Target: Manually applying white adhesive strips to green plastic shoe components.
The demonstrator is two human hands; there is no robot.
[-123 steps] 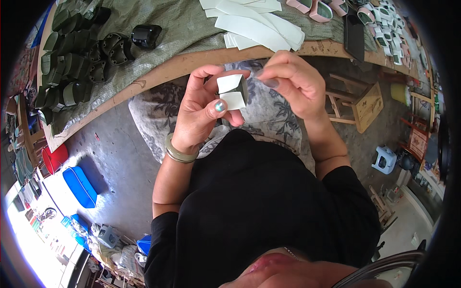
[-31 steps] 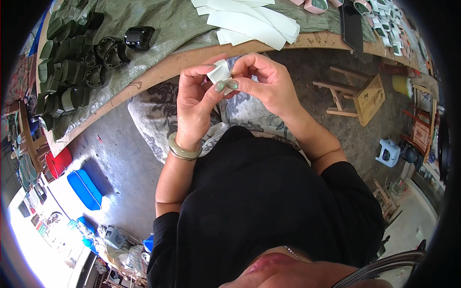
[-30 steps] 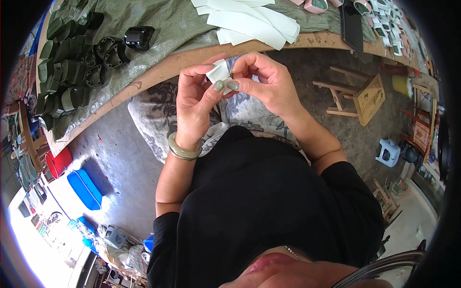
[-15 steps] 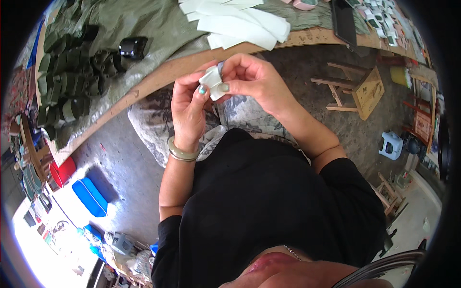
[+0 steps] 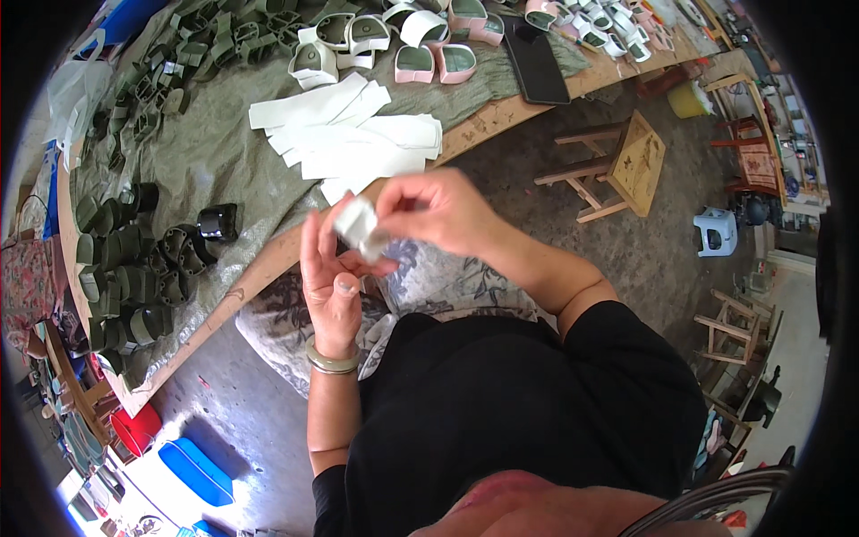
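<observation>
My right hand (image 5: 447,212) pinches a small white bent piece (image 5: 358,224) at its right side, between thumb and fingers. The piece is smeared by motion, so its exact kind cannot be made out. My left hand (image 5: 333,285) is open beneath and left of it, palm up, thumb apart from the piece and fingers spread behind it. Whether those fingers touch it is unclear. Just beyond my hands, a loose pile of flat white strips (image 5: 358,134) lies on the table's green cloth (image 5: 201,157).
Dark green curved pieces (image 5: 134,285) crowd the table's left, beside a glossy black block (image 5: 216,222). White and pink hollow pieces (image 5: 416,64) stand at the back, near a black phone-like slab (image 5: 535,67). A wooden stool (image 5: 631,166) lies tipped to the right; a blue tub (image 5: 197,472) sits lower left.
My left thumb has come off the white piece and its fingers have spread. The right hand still holds the piece. The view has shifted, showing more of the table.
</observation>
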